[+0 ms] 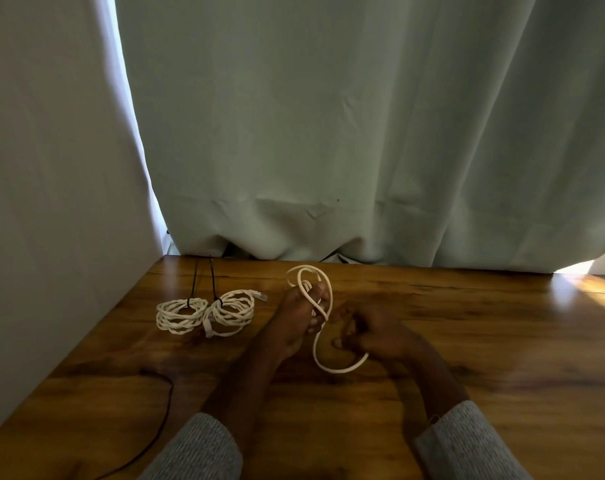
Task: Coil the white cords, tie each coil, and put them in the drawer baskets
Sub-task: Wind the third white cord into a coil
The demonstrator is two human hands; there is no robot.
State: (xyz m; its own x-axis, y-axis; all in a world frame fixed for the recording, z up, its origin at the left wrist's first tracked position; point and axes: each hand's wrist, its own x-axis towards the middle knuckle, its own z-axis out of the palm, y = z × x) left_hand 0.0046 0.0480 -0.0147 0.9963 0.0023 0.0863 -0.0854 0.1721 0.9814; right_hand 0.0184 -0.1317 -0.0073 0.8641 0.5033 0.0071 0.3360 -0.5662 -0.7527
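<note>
White cord (323, 344) sits mid-desk (467, 323), looped over the left hand (295, 320), whose fingers curl round the loops to keep their shape; the right hand (373, 336) pinches the slack. Two tied coils (204, 315) wait at ten o'clock.

readable text: none | labels, brands, numbers, signs: none legible | checked: counter (432, 341), white cords (204, 315) and curtain (363, 133) behind counter

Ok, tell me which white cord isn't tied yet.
The smooth cord looped between the left hand and right hand; both twisted coils carry black ties.
</note>
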